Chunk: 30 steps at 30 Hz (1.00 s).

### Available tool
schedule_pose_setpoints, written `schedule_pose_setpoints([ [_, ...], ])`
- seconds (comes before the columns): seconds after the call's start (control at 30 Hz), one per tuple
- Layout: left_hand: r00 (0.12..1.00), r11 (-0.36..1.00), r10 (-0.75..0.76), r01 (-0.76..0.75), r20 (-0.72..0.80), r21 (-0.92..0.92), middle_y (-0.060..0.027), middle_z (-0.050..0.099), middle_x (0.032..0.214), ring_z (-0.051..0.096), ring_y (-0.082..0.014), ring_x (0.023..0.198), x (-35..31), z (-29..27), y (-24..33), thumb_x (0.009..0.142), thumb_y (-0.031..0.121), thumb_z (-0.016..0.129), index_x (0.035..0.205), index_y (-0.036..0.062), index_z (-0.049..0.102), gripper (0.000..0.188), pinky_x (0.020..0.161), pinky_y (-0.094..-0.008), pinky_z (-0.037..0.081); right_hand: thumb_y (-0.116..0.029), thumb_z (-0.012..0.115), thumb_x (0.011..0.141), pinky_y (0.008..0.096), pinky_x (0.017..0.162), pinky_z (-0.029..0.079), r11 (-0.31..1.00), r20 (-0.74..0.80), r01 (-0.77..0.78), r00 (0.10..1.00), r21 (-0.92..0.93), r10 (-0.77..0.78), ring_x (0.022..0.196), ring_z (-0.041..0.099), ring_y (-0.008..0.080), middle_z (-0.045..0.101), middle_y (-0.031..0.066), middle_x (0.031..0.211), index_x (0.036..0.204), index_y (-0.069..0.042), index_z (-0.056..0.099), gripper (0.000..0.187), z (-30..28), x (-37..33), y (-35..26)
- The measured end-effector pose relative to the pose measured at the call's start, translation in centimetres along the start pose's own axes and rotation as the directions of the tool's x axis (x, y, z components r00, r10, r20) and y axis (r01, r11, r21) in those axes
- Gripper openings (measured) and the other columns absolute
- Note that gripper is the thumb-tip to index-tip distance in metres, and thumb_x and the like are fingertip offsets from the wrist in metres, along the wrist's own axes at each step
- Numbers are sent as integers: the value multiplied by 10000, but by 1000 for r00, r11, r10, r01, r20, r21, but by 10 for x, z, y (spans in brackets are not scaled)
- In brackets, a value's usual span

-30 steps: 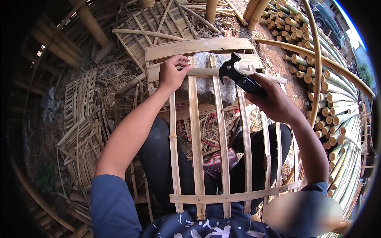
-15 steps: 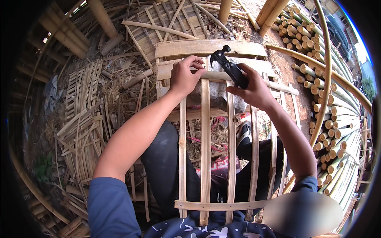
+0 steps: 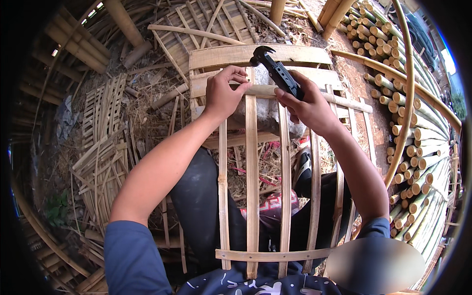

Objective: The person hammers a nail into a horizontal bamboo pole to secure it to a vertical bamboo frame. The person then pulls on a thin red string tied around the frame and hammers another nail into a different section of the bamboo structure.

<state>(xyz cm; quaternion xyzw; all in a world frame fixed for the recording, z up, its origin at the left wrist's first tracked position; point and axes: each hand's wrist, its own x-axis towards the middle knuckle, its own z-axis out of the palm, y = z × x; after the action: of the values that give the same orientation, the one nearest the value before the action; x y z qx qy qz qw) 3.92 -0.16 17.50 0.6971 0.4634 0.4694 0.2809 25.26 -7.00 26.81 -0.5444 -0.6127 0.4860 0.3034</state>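
Observation:
My right hand (image 3: 309,104) is wrapped round the handle of a black claw hammer (image 3: 276,72), its head raised above the bamboo crosspiece and pointing away to the left. My left hand (image 3: 227,92) pinches close to the left end of that crosspiece (image 3: 268,90), with a small dark nail (image 3: 249,80) showing at its fingertips. The crosspiece lies over several upright bamboo slats (image 3: 251,187), which run back toward my body. A second, thinner crosspiece (image 3: 275,256) joins the slats near my lap. Under the far crosspiece sits a pale stone block (image 3: 265,115).
The stone rests on a low wooden slatted bench (image 3: 260,57). On the right, cut bamboo poles (image 3: 418,147) are stacked, with a bent pole (image 3: 405,98) before them. Loose slats (image 3: 101,162) lie to the left; a bamboo panel (image 3: 201,24) lies beyond the bench.
The hammer has been turned over in my right hand, so its striking face now points left and its claw right. My left hand has shifted slightly left, baring the nail.

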Motion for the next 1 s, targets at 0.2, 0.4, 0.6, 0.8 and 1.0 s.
schedule_pose_setpoints([
  [0.2, 1000, 1000, -18, 18, -10, 12, -77, 749, 878, 713, -138, 870, 1, -1, 5, 804, 87, 798, 1019, 14, 608, 297, 838, -294, 516, -171, 630, 968, 461, 614, 478, 758, -32, 299, 921, -579, -388, 674, 642, 420, 658, 227, 749, 1211, 40, 539, 334, -7, -1, -8],
  [0.4, 999, 999, -40, 40, -16, 20, -77, 762, 862, 710, -149, 867, 7, -1, 9, 799, 118, 806, 1009, 36, 558, 335, 859, -309, 495, -194, 579, 1000, 533, 588, 473, 740, -222, 341, 808, -580, -546, 683, 652, 463, 661, 253, 743, 1290, -23, 448, 362, 5, -6, -8],
  [0.6, 999, 1000, -8, 9, -43, 23, -81, 760, 846, 699, -146, 838, -1, -1, -5, 785, 127, 821, 991, 34, 550, 353, 850, -308, 491, -222, 577, 995, 548, 608, 487, 696, -69, 328, 877, -639, -476, 693, 657, 466, 669, 248, 753, 1279, -49, 487, 344, 17, -3, 17],
  [0.8, 997, 998, -58, 58, -46, -18, -82, 762, 839, 692, -154, 812, -5, -2, -21, 784, 139, 824, 982, 37, 541, 360, 846, -311, 486, -171, 597, 979, 532, 620, 498, 679, 29, 241, 951, -694, -307, 718, 660, 472, 666, 265, 772, 1304, -21, 479, 377, 21, 1, 17],
  [1.0, 999, 1000, -29, 29, -41, -2, -93, 755, 857, 721, -144, 864, -2, 3, -18, 789, 95, 814, 950, 43, 527, 333, 779, -283, 501, -163, 591, 983, 534, 637, 501, 766, -98, 255, 919, -590, -381, 737, 665, 470, 666, 270, 795, 1303, -31, 489, 361, 16, 8, 17],
])
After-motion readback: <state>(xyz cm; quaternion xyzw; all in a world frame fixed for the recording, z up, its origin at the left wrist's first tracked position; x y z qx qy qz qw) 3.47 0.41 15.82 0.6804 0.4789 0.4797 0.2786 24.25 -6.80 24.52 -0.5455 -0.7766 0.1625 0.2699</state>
